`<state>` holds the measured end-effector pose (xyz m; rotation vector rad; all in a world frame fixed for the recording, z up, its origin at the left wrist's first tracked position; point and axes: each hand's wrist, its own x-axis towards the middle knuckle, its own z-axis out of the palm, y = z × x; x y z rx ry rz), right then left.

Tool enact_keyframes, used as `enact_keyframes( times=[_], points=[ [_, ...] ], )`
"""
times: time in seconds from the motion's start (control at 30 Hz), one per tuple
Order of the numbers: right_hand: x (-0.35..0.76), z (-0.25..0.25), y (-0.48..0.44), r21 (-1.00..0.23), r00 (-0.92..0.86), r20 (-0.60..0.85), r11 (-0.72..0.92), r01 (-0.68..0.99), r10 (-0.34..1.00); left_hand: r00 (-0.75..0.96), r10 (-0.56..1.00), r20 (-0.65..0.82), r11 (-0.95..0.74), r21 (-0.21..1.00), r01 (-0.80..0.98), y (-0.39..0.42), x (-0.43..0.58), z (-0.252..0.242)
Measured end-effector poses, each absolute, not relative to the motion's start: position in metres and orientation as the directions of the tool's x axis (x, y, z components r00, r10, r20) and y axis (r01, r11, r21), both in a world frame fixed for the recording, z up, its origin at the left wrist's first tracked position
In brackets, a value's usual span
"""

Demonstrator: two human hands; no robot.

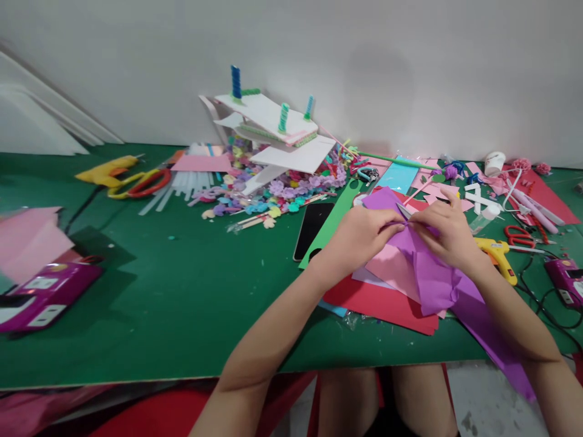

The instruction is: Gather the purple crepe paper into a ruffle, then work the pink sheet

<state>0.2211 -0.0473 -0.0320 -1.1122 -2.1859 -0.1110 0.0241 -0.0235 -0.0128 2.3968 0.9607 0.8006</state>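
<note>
My left hand pinches the edge of a purple sheet of thin, creased paper, which looks like crepe paper. Close against it, my right hand is also closed on the purple paper with thumb and fingertips. A small grey pointed piece shows by the fingertips; its kind is unclear. The purple paper hangs below my hands, and a long purple strip runs under my right forearm past the table's front edge. Beneath lie pink paper and red sheets.
Left of my hands are a phone and a green strip. A yellow glue gun and red-handled scissors lie right. Another glue gun and a purple power strip are left. A white board model stands behind small flowers.
</note>
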Motion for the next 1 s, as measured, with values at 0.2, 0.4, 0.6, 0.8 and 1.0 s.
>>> enact_keyframes(
  times=[0.2, 0.4, 0.6, 0.8, 1.0],
  points=[
    [0.221, -0.027, -0.048, -0.487, -0.307, 0.542, 0.591, 0.643, 0.782, 0.609, 0.652, 0.452, -0.755, 0.307, 0.58, -0.033, 0.029, -0.017],
    [0.221, -0.028, -0.05, -0.338, -0.325, 0.616, 0.614, 0.713, 0.717, 0.508, 0.758, 0.409, -0.637, 0.63, 0.444, -0.034, 0.034, -0.014],
    [0.221, -0.028, -0.05, -0.443, -0.29, 0.587, 0.6, 0.666, 0.756, 0.625, 0.578, 0.525, -0.808, 0.264, 0.526, -0.028, 0.03, -0.02],
    [0.223, -0.023, -0.047, -0.708, -0.242, 0.417, 0.48, 0.517, 0.876, 0.759, 0.354, 0.546, -0.892, -0.047, 0.45, -0.02, 0.025, -0.022],
    [0.225, -0.037, -0.041, -0.631, -0.363, 0.344, 0.499, 0.593, 0.866, 0.774, 0.258, 0.578, -0.944, -0.018, 0.328, -0.017, 0.023, -0.023]
  ],
)
